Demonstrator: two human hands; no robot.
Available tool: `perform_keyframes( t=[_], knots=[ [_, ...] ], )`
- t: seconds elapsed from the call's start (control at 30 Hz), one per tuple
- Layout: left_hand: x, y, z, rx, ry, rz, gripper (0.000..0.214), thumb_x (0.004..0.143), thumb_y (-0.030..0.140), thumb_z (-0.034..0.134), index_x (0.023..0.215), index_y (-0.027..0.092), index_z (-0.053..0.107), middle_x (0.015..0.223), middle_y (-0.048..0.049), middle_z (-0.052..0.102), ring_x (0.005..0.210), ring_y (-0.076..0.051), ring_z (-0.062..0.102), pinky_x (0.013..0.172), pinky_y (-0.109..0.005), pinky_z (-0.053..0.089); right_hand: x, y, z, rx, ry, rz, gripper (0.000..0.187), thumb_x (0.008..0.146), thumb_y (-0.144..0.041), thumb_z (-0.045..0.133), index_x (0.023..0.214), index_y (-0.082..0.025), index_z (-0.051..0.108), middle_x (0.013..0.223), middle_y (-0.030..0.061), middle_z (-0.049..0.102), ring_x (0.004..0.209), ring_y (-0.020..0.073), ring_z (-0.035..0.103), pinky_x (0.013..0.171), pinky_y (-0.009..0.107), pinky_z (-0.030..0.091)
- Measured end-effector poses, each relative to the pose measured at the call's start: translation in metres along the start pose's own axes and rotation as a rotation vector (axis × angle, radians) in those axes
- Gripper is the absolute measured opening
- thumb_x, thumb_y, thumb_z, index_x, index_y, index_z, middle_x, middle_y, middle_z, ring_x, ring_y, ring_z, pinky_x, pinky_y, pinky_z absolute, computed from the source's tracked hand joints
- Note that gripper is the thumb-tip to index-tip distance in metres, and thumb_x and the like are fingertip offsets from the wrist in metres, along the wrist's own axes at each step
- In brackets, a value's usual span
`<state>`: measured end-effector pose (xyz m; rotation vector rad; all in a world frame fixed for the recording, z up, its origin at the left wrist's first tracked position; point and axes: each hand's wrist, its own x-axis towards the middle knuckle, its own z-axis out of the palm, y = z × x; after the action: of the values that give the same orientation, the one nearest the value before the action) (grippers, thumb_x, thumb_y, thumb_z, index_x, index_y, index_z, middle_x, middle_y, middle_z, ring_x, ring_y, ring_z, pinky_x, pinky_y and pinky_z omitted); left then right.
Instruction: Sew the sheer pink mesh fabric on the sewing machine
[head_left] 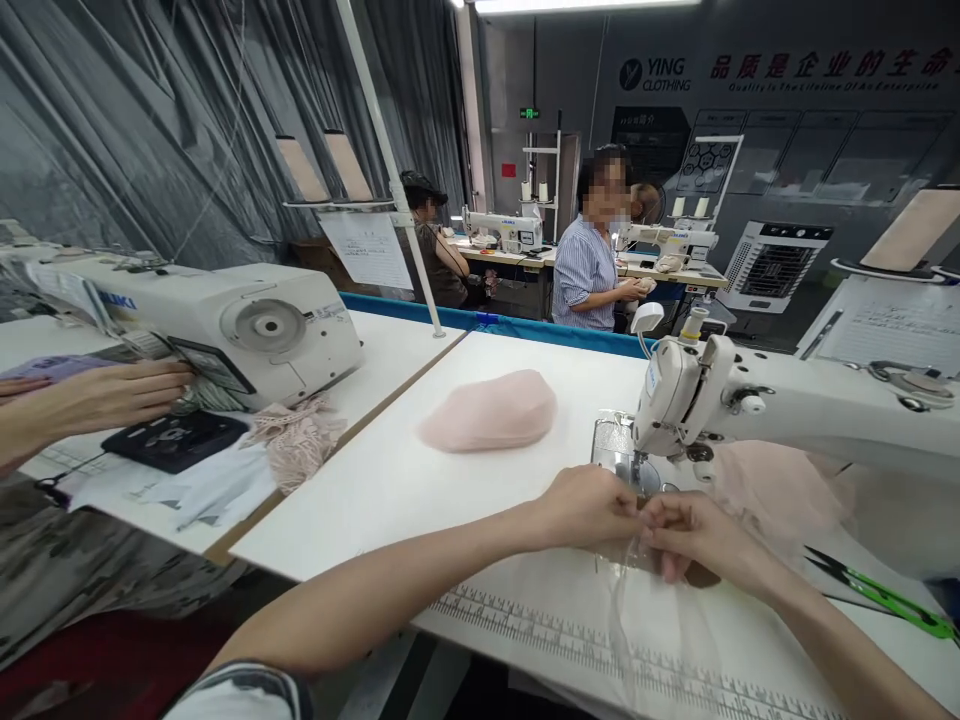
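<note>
My left hand (589, 505) and my right hand (697, 535) meet just in front of the needle area of a white sewing machine (787, 395). Both are closed, fingertips pinching the edge of a thin sheer fabric (637, 620) that hangs down over the table's front edge. My fingers partly hide the pinched edge. Beyond them lies the machine's shiny metal plate (615, 440). More sheer pale pink fabric (780, 485) is heaped under the machine arm, right of my hands. A rounded pale pink fabric bundle (491, 410) rests on the white tabletop to the left.
Green-handled thread snips (885, 595) lie at the right. A ruler strip (540, 630) runs along the front edge. On the left, a co-worker's hand (142, 390) is at another sewing machine (277, 325), near ruffled pink fabric (300, 440). Two people sit at machines farther back.
</note>
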<state>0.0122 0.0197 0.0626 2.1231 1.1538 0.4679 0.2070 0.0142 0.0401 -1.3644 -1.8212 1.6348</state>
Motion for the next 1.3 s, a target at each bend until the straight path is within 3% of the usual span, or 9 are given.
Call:
perform_keyframes(
  t=[0.13,0.2,0.37,0.6,0.77,0.87,0.97,1.1,1.3],
  knots=[
    [0.006,-0.007,-0.004,-0.150,-0.082,-0.053,0.026,0.079,0.042,0.063,0.070,0.018,0.061,0.056,0.0040,0.054,0.051,-0.010,0.046,0.051,-0.021,0.031,-0.001,0.008,-0.003,0.044,0.027,-0.024,0.035,0.073,-0.050,0.068,0.077,-0.017,0.061,0.055,0.0008,0.064,0.050,0.0150,0.063,0.049,0.023,0.043],
    [0.006,-0.011,-0.006,-0.265,-0.141,-0.087,0.031,0.081,0.049,0.059,0.080,0.018,0.061,0.064,0.0018,0.059,0.055,-0.012,0.054,0.053,-0.021,0.039,-0.003,0.011,-0.004,0.057,0.039,-0.032,0.034,0.075,-0.050,0.067,0.077,-0.017,0.061,0.062,0.0023,0.067,0.054,0.0150,0.064,0.050,0.023,0.044],
    [0.002,-0.010,-0.005,-0.648,-0.169,-0.225,0.047,0.080,0.062,0.057,0.075,0.015,0.054,0.064,-0.0009,0.059,0.057,-0.013,0.057,0.054,-0.023,0.044,-0.006,0.008,-0.002,0.143,0.031,-0.021,0.036,0.075,-0.053,0.068,0.078,-0.018,0.061,0.073,0.0030,0.069,0.059,0.0148,0.065,0.055,0.024,0.048],
    [-0.007,-0.008,-0.004,-0.604,-0.230,-0.217,0.043,0.066,0.046,0.078,0.068,0.018,0.046,0.046,0.0069,0.045,0.042,-0.007,0.038,0.041,-0.019,0.027,-0.007,0.003,-0.001,0.219,0.043,-0.032,0.038,0.069,-0.053,0.073,0.077,-0.017,0.063,0.064,0.0004,0.066,0.053,0.0134,0.063,0.053,0.024,0.048],
    [-0.004,-0.011,-0.011,-0.778,-0.250,-0.301,0.054,0.063,0.039,0.081,0.059,0.018,0.031,0.057,0.0035,0.052,0.063,-0.014,0.059,0.057,-0.024,0.047,-0.004,0.007,0.001,0.227,0.043,-0.033,0.041,0.070,-0.055,0.072,0.079,-0.016,0.063,0.064,0.0008,0.066,0.052,0.0133,0.063,0.050,0.022,0.047],
    [-0.001,-0.012,-0.013,-0.825,-0.273,-0.302,0.059,0.060,0.036,0.083,0.056,0.018,0.027,0.064,0.0005,0.054,0.075,-0.017,0.064,0.060,-0.025,0.051,-0.002,0.010,0.002,0.245,0.036,-0.039,0.043,0.071,-0.058,0.070,0.079,-0.016,0.062,0.061,0.0003,0.065,0.051,0.0133,0.063,0.050,0.022,0.048],
    [0.001,-0.013,-0.013,-0.870,-0.288,-0.330,0.050,0.060,0.034,0.085,0.062,0.016,0.038,0.067,0.0006,0.057,0.068,-0.016,0.065,0.061,-0.026,0.052,-0.001,0.012,0.003,0.279,0.021,-0.054,0.041,0.071,-0.055,0.071,0.079,-0.016,0.061,0.061,-0.0002,0.064,0.051,0.0133,0.064,0.050,0.022,0.049],
    [-0.001,-0.013,-0.013,-0.860,-0.347,-0.385,0.037,0.067,0.036,0.081,0.086,0.014,0.058,0.071,0.0006,0.061,0.052,-0.008,0.057,0.051,-0.021,0.047,0.002,0.016,0.004,0.351,0.007,-0.082,0.039,0.072,-0.053,0.071,0.079,-0.016,0.060,0.060,-0.0008,0.064,0.049,0.0128,0.062,0.048,0.021,0.048],
    [-0.013,-0.017,-0.020,-0.812,-0.430,-0.390,0.027,0.070,0.032,0.078,0.080,0.011,0.064,0.063,-0.0005,0.061,0.049,-0.008,0.055,0.045,-0.017,0.041,0.005,0.015,0.007,0.416,0.015,-0.111,0.035,0.070,-0.048,0.074,0.075,-0.017,0.059,0.058,-0.0013,0.063,0.046,0.0118,0.059,0.045,0.021,0.047]
  ],
)
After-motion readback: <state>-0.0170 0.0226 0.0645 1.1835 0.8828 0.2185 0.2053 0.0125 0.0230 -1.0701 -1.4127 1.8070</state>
